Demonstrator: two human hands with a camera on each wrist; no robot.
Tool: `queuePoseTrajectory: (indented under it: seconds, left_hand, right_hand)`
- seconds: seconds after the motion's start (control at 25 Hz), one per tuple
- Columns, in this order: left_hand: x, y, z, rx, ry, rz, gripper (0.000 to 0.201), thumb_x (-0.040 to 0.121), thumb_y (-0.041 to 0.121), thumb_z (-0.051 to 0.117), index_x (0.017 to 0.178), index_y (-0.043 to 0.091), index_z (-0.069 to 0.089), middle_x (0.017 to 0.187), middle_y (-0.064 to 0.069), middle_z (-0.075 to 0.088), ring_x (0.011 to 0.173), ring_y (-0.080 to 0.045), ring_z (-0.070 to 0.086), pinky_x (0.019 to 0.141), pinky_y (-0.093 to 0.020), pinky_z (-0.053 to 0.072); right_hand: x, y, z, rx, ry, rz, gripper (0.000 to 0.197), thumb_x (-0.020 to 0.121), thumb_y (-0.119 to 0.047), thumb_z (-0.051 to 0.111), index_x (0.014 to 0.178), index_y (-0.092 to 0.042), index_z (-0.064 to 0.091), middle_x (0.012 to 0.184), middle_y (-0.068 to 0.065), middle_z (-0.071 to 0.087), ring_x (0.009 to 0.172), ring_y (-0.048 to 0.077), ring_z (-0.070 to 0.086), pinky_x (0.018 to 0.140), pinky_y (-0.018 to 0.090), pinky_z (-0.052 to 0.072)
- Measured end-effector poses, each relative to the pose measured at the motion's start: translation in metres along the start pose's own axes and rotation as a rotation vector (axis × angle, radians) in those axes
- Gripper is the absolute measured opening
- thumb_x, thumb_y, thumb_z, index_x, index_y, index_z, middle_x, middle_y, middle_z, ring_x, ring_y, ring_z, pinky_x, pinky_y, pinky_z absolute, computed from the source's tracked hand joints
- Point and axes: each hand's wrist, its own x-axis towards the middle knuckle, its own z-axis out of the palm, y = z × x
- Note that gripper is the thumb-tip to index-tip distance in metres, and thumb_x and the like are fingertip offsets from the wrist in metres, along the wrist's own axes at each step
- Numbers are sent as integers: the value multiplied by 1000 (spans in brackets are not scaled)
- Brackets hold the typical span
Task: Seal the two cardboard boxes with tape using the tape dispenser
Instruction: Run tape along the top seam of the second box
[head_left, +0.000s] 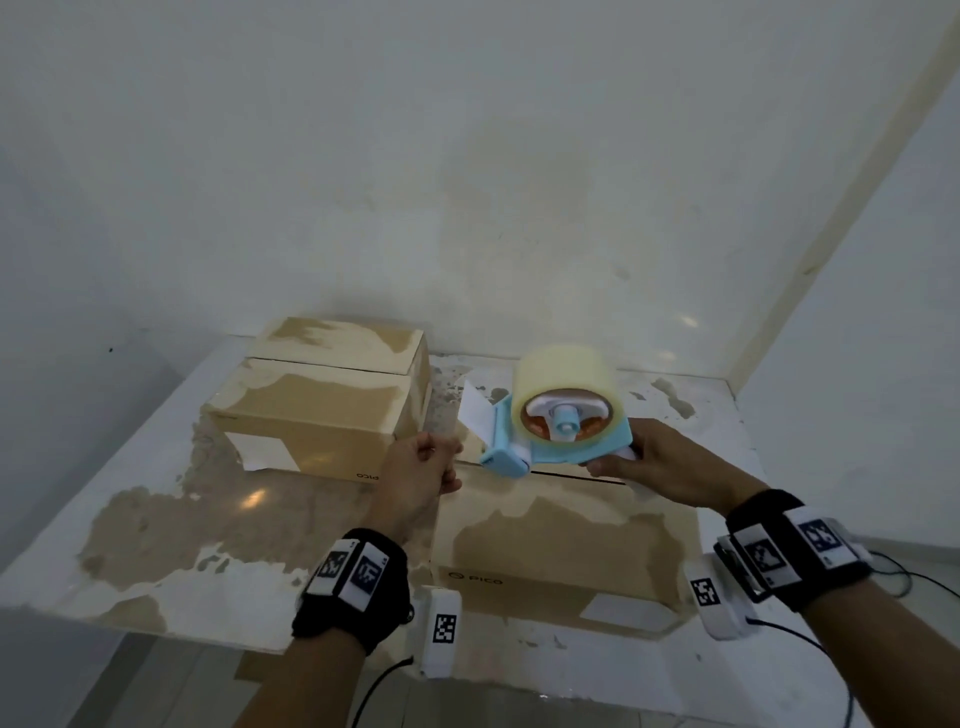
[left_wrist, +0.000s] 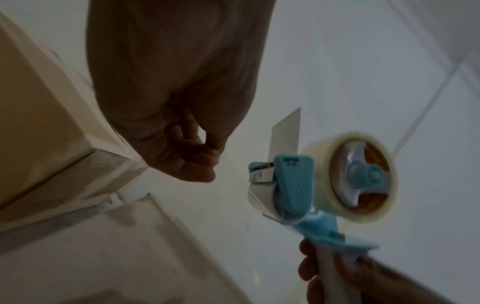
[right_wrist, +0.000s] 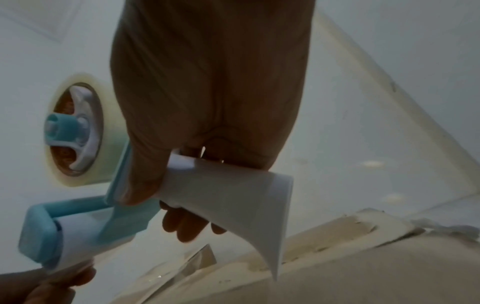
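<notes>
Two brown cardboard boxes lie on the table: the far box (head_left: 322, 400) at the back left and the near box (head_left: 561, 545) in front of me, its top seam running under the dispenser. My right hand (head_left: 618, 462) grips the white handle (right_wrist: 233, 191) of the blue tape dispenser (head_left: 550, 441), held just above the near box's far edge. A roll of clear tape (head_left: 566, 384) sits on it, and a white flap (head_left: 475, 410) sticks up at its front. My left hand (head_left: 441, 462) hovers at the dispenser's nose, fingers curled, and seems to pinch the clear tape end (right_wrist: 70, 269).
The table (head_left: 208, 519) is white with worn brown patches and ends at a front edge near my wrists. A white wall rises close behind the boxes, and a side wall (head_left: 857, 364) closes off the right. Cables (head_left: 831, 649) hang from my wrist cameras.
</notes>
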Motion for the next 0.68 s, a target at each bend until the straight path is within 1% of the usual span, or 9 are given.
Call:
queuePoseTrajectory:
  seconds: [0.08, 0.16, 0.24, 0.32, 0.4, 0.48, 0.52, 0.6, 0.68]
  left_hand:
    - [9, -11, -2, 73, -4, 32, 20, 93, 22, 57, 80, 9, 64, 60, -4, 52, 59, -14, 52, 61, -26, 56]
    - [18, -24, -5, 93, -20, 11, 22, 94, 23, 56, 81, 7, 63, 62, -5, 53, 61, -15, 52, 64, -29, 57]
    - [24, -32, -5, 66, -39, -28, 25, 96, 23, 53, 91, 1, 63, 67, -5, 51, 62, -13, 51, 67, -30, 59]
    - [30, -34, -4, 30, -53, -69, 28, 97, 23, 50, 98, -3, 61, 68, -4, 48, 61, -12, 49, 70, -32, 60]
    - [35, -35, -3, -14, -89, -99, 27, 99, 23, 47, 98, -1, 58, 66, -4, 45, 59, -11, 47, 70, -33, 61]
    - [39, -36, -5, -61, -122, -124, 23, 100, 23, 45, 96, 3, 55, 65, -4, 42, 56, -9, 44, 70, -34, 61]
    - [41, -38, -6, -76, -132, -134, 21, 100, 23, 44, 96, 4, 53, 65, -3, 41, 54, -8, 43, 69, -33, 61]
    - [44, -44, -7, -86, -137, -154, 19, 101, 22, 42, 96, 6, 52, 64, -2, 40, 49, -6, 42, 66, -32, 61]
    - [47, -50, -8, -83, -131, -166, 18, 101, 22, 42, 96, 7, 50, 64, -3, 39, 47, -5, 41, 63, -30, 60]
  right_hand:
    - [11, 6, 5, -110, -4, 12, 25, 89, -41, 64, 113, -34, 63, 113, -14, 68, 100, -2, 62, 87, 25, 48]
    - [20, 11, 10, -155, -35, 26, 30, 90, -41, 63, 118, -34, 60, 117, -15, 65, 102, -5, 59, 87, 21, 45]
    - [26, 13, 12, -166, -61, 36, 36, 90, -42, 62, 124, -31, 58, 120, -17, 62, 106, -4, 57, 88, 14, 45]
    - [32, 14, 12, -192, -66, 42, 31, 90, -41, 62, 120, -34, 58, 115, -19, 62, 102, -9, 56, 82, 9, 43]
    - [35, 14, 11, -196, -64, 54, 17, 91, -38, 62, 108, -40, 58, 105, -18, 64, 93, -7, 59, 78, 13, 44]
    - [39, 13, 11, -181, -70, 62, 11, 91, -35, 62, 100, -39, 59, 95, -15, 68, 84, -3, 63, 73, 8, 45]
    - [42, 13, 12, -188, -75, 59, 11, 91, -34, 63, 102, -35, 61, 96, -12, 70, 84, -2, 63, 71, 6, 45]
    - [48, 15, 15, -233, -80, 48, 19, 91, -33, 63, 110, -28, 62, 102, -10, 69, 87, -1, 62, 71, 6, 44]
    - [52, 18, 17, -238, -88, 46, 20, 91, -34, 63, 110, -26, 62, 101, -8, 70, 87, 1, 63, 73, 9, 45]
